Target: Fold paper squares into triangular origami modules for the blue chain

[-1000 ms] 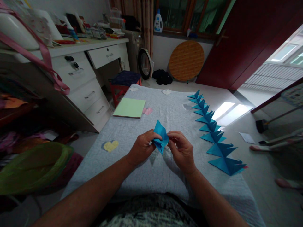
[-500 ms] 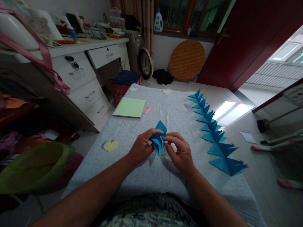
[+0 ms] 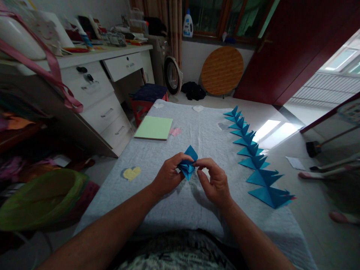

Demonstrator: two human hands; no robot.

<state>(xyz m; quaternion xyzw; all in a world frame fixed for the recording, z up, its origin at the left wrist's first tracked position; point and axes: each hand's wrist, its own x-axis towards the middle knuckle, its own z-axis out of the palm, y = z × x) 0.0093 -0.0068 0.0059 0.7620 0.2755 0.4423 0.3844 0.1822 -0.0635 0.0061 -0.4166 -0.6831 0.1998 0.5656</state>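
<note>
A piece of blue origami paper (image 3: pixel 191 152), folded into a narrow diamond, is held above the table. My left hand (image 3: pixel 168 173) is closed on its left side, thumb on top and fingers underneath. At the paper's right edge, my right hand (image 3: pixel 215 180) touches a fold with its index fingertip. Its thumb stands apart from that finger, and the other fingers are curled. The paper's lower layers spread a little between the hands. Finished blue paper cranes (image 3: pixel 254 162) stand in a nested row along the table's right side.
A stack of pale green square paper (image 3: pixel 154 128) lies at the far left of the cloth-covered table (image 3: pixel 157 210). Beyond are a stool (image 3: pixel 149 93) and a white desk (image 3: pixel 92 90). A green-lined bin (image 3: pixel 42 198) stands at left, a red door (image 3: pixel 281 48) at right.
The paper has tipped slightly, its lower point drawing up and its layers looking flatter. My right thumb has moved away from the paper, while the index finger stays at its edge.
</note>
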